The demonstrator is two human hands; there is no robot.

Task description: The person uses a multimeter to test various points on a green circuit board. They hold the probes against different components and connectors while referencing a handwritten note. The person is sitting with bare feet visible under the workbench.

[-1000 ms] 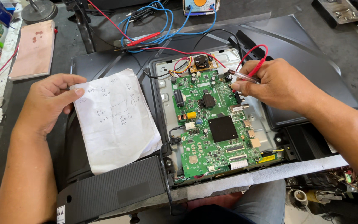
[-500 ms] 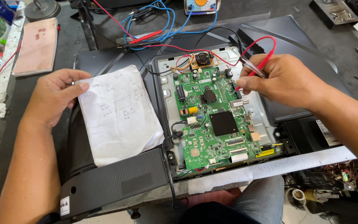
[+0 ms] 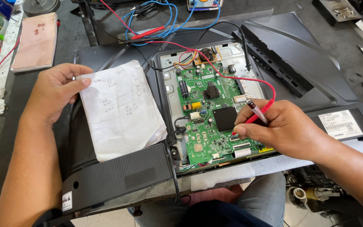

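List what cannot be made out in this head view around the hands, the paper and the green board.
- Red probe tip: hidden under the right hand.
- Handwriting on the paper: too small to read; the left hand covers its left edge.
- Meter: cut off by the top edge.
- Green board: right part covered by the right hand.

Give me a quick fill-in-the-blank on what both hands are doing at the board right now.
1. The left hand presses on a sheet of ____.
2. The right hand holds a probe with a ____ lead.
3. The probe tip touches the ____ circuit board.
4. The black chip lies ____ the paper and the right hand.

Missing: paper; red; green; between
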